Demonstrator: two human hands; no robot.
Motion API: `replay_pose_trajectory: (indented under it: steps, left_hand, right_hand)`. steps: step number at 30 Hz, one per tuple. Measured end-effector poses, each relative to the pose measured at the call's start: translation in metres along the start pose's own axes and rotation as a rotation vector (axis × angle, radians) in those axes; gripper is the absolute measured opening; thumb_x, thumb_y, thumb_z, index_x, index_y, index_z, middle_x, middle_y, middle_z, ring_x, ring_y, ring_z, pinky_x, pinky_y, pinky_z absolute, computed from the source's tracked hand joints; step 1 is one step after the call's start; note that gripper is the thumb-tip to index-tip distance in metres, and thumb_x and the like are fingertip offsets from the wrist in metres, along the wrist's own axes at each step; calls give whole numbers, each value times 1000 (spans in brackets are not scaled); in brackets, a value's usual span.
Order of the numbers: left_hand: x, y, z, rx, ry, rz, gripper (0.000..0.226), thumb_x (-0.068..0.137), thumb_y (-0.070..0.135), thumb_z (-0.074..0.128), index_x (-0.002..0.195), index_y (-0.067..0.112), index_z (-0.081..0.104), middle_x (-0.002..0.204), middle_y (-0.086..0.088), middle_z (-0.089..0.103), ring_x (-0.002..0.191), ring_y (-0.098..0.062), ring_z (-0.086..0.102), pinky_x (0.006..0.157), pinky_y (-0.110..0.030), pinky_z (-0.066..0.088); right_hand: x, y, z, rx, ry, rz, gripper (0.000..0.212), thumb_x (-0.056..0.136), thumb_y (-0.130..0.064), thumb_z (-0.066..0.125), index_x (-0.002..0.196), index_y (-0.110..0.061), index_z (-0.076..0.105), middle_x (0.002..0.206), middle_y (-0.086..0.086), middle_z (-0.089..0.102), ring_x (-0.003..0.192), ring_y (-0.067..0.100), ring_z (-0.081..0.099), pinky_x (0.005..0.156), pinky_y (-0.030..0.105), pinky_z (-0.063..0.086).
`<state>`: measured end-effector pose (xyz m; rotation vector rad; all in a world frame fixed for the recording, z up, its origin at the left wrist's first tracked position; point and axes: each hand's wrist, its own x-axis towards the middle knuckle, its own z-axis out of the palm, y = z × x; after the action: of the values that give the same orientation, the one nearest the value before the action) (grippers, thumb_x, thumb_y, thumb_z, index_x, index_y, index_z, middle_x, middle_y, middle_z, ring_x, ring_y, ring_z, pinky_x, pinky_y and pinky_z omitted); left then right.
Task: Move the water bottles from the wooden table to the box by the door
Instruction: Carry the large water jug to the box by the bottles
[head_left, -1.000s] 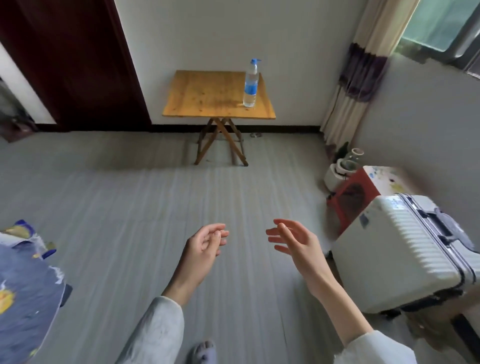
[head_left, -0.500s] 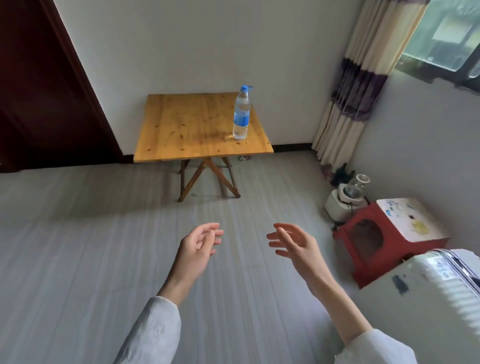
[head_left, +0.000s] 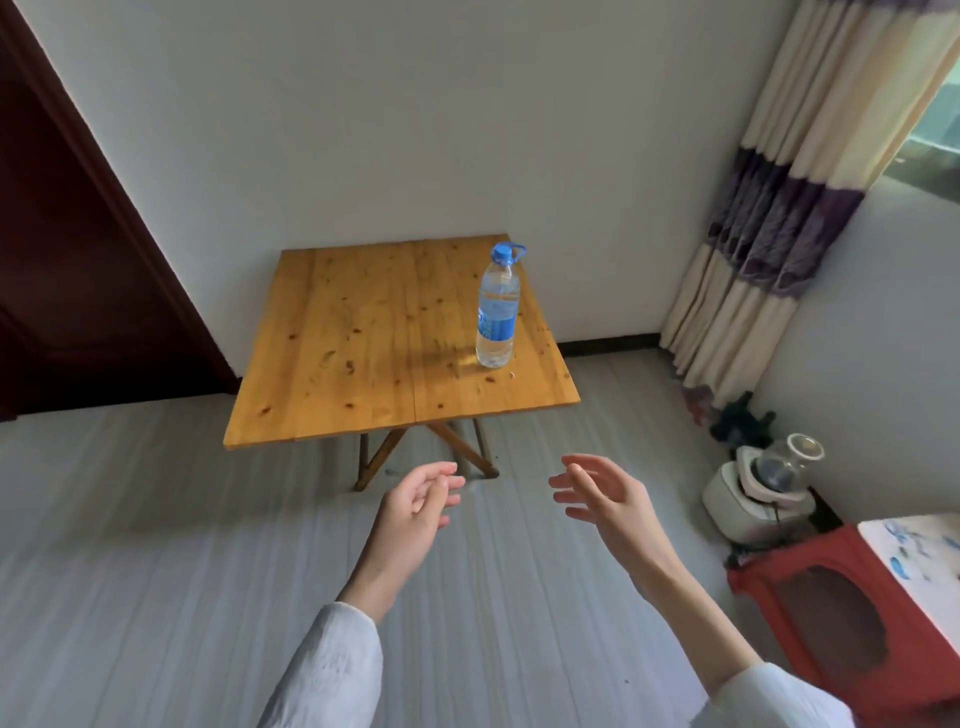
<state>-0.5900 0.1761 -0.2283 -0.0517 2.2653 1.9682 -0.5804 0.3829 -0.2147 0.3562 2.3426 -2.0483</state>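
A clear water bottle (head_left: 497, 312) with a blue cap and label stands upright near the right edge of the wooden counter (head_left: 363, 353), while the person's left hand (head_left: 415, 506) and right hand (head_left: 608, 499) hang empty, fingers loosely spread, short of it. Apparently nearly full, it should feel weighty, its thin plastic smooth and slightly yielding; the labelled middle looks the surest place to grip.

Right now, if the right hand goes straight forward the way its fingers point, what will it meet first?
Probably the near edge of the wooden table. The right hand is open and empty, fingers aimed up-left toward it; the water bottle stands farther back. Depth is unclear.
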Motion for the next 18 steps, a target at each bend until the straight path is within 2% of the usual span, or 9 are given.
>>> replay_pose_trajectory:
  steps: [2, 7, 11, 16, 18]
  left_hand:
    - [43, 10, 0, 4, 0, 10, 20, 95, 24, 41, 97, 36, 58, 103, 11, 67, 96, -3, 63, 82, -22, 51]
    - [131, 15, -5, -1, 22, -31, 21, 95, 20, 40, 97, 33, 57, 103, 8, 65, 98, -7, 62, 84, -27, 51]
    - [208, 14, -12, 3, 2, -57, 19, 95, 19, 41, 100, 29, 57, 103, 5, 65, 99, -10, 61, 85, -28, 50]
    - [319, 10, -22, 45, -106, -73, 24, 95, 20, 43, 117, 21, 51, 116, -1, 59, 104, -13, 56, 91, -32, 45]
    - [359, 7, -28, 84, -190, -85, 30, 94, 22, 45, 124, 19, 48, 123, -4, 56, 108, -12, 53, 93, -28, 43]
  right_hand:
    - [44, -10, 0, -10, 6, 1, 17, 92, -26, 49, 101, -18, 61, 88, 0, 71, 81, 11, 67, 70, 20, 53]
    - [133, -19, 10, -39, -9, -2, 12, 91, -26, 49, 96, -24, 60, 88, -2, 70, 81, 9, 67, 74, 24, 54]
    - [201, -19, 23, -44, 1, 11, 11, 91, -26, 50, 95, -28, 59, 87, -4, 71, 78, 5, 67, 72, 23, 54]
    - [292, -13, 47, -66, 98, 54, 22, 91, -26, 49, 109, -18, 58, 92, 0, 69, 84, 14, 66, 78, 29, 54]
    - [326, -10, 58, -81, 144, 91, 27, 91, -24, 49, 116, -14, 56, 98, 5, 67, 87, 18, 65, 78, 31, 52]
